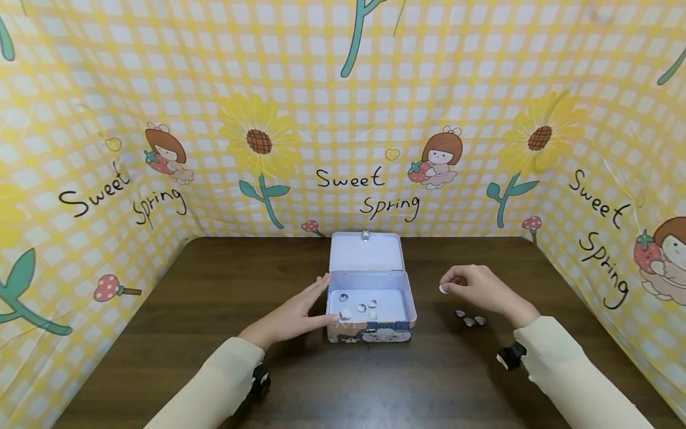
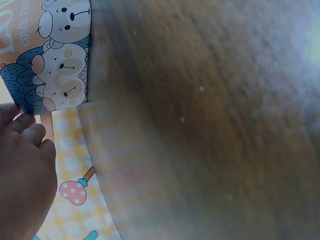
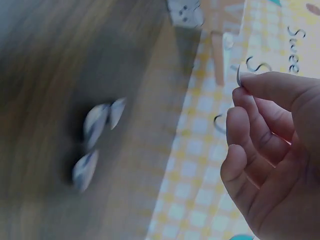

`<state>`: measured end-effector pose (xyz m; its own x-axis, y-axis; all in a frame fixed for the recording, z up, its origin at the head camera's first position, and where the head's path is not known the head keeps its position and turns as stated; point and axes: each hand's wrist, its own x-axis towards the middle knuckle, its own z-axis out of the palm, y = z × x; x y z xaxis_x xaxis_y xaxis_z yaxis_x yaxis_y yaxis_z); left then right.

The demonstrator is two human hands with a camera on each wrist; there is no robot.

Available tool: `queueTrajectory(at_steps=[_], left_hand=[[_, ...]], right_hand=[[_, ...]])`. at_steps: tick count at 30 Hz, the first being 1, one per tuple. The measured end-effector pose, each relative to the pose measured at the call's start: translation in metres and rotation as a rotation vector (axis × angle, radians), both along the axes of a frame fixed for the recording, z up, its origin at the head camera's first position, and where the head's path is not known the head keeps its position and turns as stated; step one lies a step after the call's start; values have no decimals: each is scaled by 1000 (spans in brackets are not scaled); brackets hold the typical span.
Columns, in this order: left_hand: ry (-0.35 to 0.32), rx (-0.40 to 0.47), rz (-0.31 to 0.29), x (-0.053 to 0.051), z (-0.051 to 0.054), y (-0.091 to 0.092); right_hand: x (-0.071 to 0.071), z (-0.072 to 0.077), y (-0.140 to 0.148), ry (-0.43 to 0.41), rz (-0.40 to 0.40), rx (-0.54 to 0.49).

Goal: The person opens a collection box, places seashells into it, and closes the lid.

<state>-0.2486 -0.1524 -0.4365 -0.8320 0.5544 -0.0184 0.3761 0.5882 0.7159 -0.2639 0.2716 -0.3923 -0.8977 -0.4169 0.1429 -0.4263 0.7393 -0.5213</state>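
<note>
The left hand (image 1: pixel 295 313) rests on the left side of the tin box (image 1: pixel 370 337), fingers nearly straight, thumb apart at the front; small shells (image 1: pixel 361 308) lie inside. The lid (image 1: pixel 365 253) stands raised behind, so the mouth is free from above. Rightward, past the right rim and bare table (image 1: pixel 429 381), the right hand (image 1: pixel 485 292) pinches the single shell (image 1: pixel 443 289), seen almost edge-on, long axis perhaps upright. Three loose shells (image 1: pixel 469 322) lie nearer the person
</note>
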Motion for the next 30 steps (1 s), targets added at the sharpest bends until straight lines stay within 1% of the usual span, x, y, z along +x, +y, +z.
queueTrajectory(at_steps=[6,10,13,19,22,25,30], left_hand=[[1,2,3,0,1,0],[5,4,0,0,1,0],[1,4,2,0,1,0],[-11,3,1,2,0,0],[-8,5,-1,2,0,0],[-7,5,3,2,1,0],[-6,4,13,2,1,-1]], right_hand=[[-3,8,-25,22,53,-34],[-6,12,-41,20,87,-53],[-9,14,-53,17,111,-64],[-10,15,-72,-1,197,-78],[-10,16,-80,-9,233,-69],[-11,16,-86,0,266,-47],[-12,14,-95,3,293,4]])
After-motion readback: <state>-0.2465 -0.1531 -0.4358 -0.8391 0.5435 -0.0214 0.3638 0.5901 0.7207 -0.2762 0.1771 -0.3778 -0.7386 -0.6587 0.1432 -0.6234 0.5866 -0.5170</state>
